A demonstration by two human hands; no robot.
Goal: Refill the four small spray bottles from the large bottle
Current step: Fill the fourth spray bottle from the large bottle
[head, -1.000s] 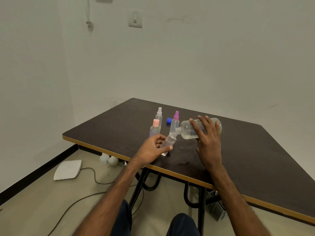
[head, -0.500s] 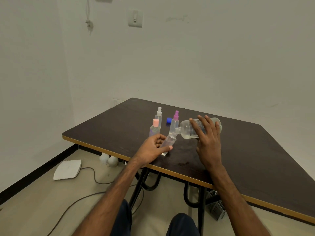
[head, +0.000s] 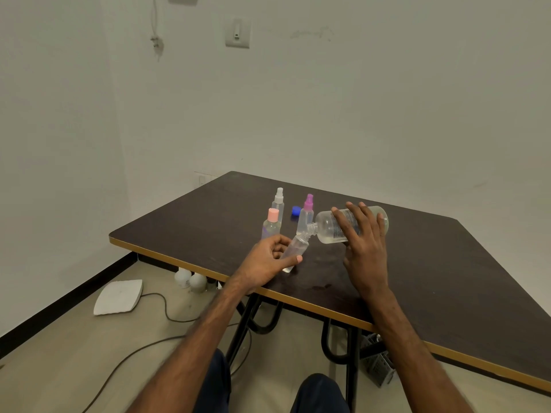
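Clear large bottle (head: 328, 229), half hidden by gripping right hand (head: 364, 244), meets tilted small bottle (head: 296, 249) left hand (head: 264, 263) grips.

Dark table (head: 447, 263), wall switch (head: 237, 33), on the floor — white box (head: 118, 296), cable (head: 166, 311)

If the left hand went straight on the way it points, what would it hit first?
Probably the purple-topped spray bottle, standing just past the uncapped small bottle that the left hand holds. The pink-capped bottle is slightly left of that line; depth is unclear.
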